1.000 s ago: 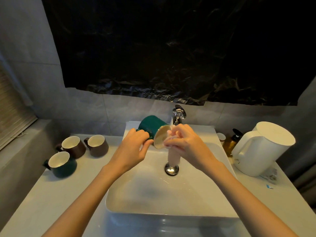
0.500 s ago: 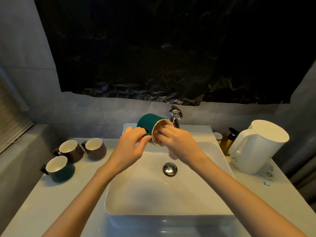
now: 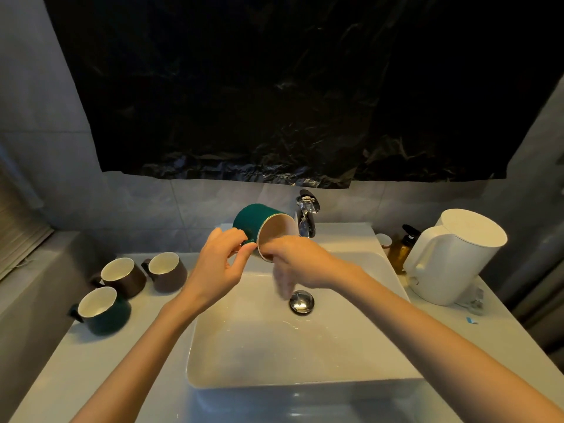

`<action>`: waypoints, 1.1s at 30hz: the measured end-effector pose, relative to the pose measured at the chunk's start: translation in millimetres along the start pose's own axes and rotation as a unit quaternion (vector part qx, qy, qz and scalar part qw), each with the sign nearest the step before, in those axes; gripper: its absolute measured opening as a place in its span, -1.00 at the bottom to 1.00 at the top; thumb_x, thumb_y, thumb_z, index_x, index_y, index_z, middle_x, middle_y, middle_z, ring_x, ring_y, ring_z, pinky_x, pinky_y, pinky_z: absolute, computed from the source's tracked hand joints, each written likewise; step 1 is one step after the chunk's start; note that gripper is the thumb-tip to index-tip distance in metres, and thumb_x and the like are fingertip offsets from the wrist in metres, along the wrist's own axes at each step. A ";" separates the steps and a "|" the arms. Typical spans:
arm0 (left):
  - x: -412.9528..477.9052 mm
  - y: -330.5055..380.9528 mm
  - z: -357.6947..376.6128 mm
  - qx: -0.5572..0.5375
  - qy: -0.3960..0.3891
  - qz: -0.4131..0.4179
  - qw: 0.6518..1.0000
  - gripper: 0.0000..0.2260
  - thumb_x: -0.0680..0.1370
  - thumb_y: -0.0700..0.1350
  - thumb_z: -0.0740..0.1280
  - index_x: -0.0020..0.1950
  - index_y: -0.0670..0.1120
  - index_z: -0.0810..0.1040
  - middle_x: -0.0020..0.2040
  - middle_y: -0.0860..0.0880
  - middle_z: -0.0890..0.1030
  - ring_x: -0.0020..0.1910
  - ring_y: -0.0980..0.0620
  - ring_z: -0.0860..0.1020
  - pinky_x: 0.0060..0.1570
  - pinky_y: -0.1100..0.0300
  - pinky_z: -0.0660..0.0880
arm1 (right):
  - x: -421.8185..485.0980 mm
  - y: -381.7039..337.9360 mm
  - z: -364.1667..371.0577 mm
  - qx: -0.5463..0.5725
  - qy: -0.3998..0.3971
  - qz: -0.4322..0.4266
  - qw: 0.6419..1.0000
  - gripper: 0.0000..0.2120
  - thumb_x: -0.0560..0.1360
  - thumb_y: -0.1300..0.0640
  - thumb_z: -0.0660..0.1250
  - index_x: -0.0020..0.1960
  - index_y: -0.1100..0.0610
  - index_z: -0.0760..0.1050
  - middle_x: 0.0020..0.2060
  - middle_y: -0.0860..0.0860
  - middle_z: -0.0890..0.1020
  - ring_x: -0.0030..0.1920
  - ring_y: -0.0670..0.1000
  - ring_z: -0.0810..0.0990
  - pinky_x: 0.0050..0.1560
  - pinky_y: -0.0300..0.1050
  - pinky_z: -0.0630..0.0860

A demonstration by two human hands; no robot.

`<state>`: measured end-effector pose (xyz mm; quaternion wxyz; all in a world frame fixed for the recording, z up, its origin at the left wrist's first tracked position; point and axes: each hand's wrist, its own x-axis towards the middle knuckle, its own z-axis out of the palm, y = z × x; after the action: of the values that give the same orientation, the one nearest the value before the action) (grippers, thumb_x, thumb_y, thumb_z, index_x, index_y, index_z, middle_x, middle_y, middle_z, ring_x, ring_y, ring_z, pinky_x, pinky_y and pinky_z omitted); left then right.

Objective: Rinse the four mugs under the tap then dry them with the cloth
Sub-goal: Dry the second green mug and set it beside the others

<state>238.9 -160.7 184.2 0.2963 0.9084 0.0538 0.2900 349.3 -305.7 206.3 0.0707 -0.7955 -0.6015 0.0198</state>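
Note:
My left hand (image 3: 221,264) grips the handle of a green mug (image 3: 259,222) and holds it tipped on its side above the white basin (image 3: 305,355), its mouth facing me beside the chrome tap (image 3: 306,215). Blurred with motion, my right hand (image 3: 297,264) is at the mug's lower rim with its fingers hanging down toward the drain (image 3: 301,301). Three more mugs stand upright on the counter at the left: two brown mugs (image 3: 122,276) (image 3: 166,271) and another green mug (image 3: 102,309). No cloth is in view.
A white kettle (image 3: 451,254) stands on the counter at the right, with an amber pump bottle (image 3: 403,248) and a small cup (image 3: 384,241) behind it. Black plastic sheeting (image 3: 274,87) covers the wall above the tap. A ledge runs along the left.
The stream of water seen a second ago no longer shows. My right hand has come off the mug's mouth and dropped below its rim. The mug is raised slightly.

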 end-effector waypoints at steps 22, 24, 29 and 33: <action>12.4 6.1 -8.0 -0.049 -0.090 -0.065 0.993 -0.84 0.61 -0.10 0.22 -0.02 -0.11 0.56 -0.14 0.04 0.54 -0.10 0.10 0.43 -0.14 0.31 0.38 | 18.1 -7.2 -22.1 -0.264 -0.139 0.010 0.954 -0.65 0.45 0.30 0.39 0.22 0.16 0.50 0.05 0.10 0.61 0.08 0.17 0.56 0.25 0.06 0.43; 9.4 4.8 -7.3 -0.055 -0.090 -0.065 0.992 -0.85 0.61 -0.10 0.22 -0.08 -0.10 0.54 -0.19 0.06 0.52 -0.13 0.09 0.42 -0.17 0.32 0.37 | 14.4 -5.0 -17.8 -0.063 -0.107 0.039 0.991 -0.82 0.39 0.29 0.44 -0.08 0.07 0.54 -0.14 -0.01 0.57 -0.02 0.09 0.50 0.12 -0.03 0.42; 7.8 -2.5 -5.9 -0.101 -0.093 -0.089 0.986 -0.81 0.61 -0.10 0.20 -0.06 -0.15 0.55 -0.15 -0.05 0.56 -0.09 0.00 0.48 -0.06 0.10 0.46 | 7.2 -22.6 7.1 0.284 0.265 0.140 0.911 -0.87 0.48 0.27 0.38 -0.18 0.12 0.68 -0.22 -0.01 0.64 -0.16 -0.12 0.53 -0.15 -0.22 0.50; 8.7 5.3 -9.4 -0.189 -0.080 -0.118 0.972 -0.80 0.63 -0.13 0.18 -0.15 -0.07 0.52 -0.20 0.01 0.56 -0.16 0.21 0.56 -0.09 0.37 0.50 | 14.4 -7.5 12.6 0.026 0.459 0.067 0.886 -0.95 0.43 0.15 0.44 -0.16 0.09 0.69 -0.24 0.01 0.64 -0.23 0.05 0.55 -0.37 -0.12 0.51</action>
<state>240.5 -157.9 197.7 0.4980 0.8434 0.0816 0.1845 344.6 -288.8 195.6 0.3577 -0.7518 -0.4468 -0.3274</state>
